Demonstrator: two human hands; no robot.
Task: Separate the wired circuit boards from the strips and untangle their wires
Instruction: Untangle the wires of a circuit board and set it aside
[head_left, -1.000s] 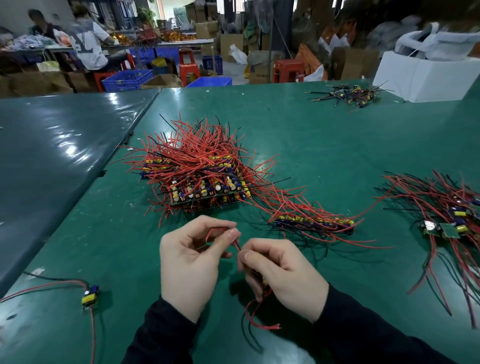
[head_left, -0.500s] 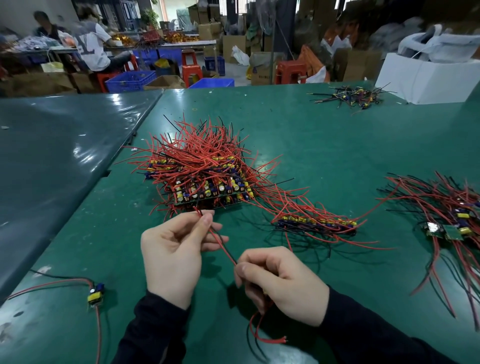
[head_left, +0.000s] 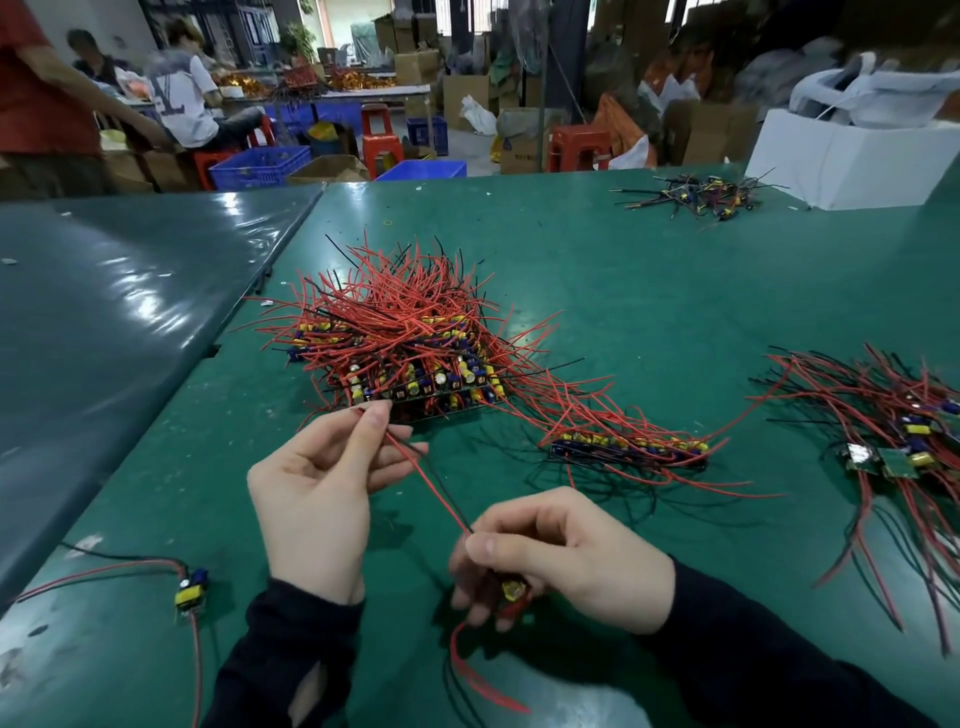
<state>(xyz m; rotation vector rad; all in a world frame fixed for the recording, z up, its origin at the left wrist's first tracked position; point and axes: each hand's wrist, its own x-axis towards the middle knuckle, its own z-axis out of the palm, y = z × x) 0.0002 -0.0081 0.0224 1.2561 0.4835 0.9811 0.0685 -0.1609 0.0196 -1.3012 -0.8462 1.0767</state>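
Now the left hand (head_left: 317, 499) pinches the thin red wire (head_left: 426, 480) taut, running toward eleven o'clock from the right hand (head_left: 561, 561), whose fingers clasp the small yellow-capped circuit board (head_left: 513, 591).

Green table (head_left: 649, 291): wired-board pile (head_left: 410, 353), strip (head_left: 628, 449), separated boards (head_left: 893, 447).

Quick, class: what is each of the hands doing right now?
Left hand: pinches the far ends of the red and black wires.
Right hand: grips the small circuit board those wires run from.
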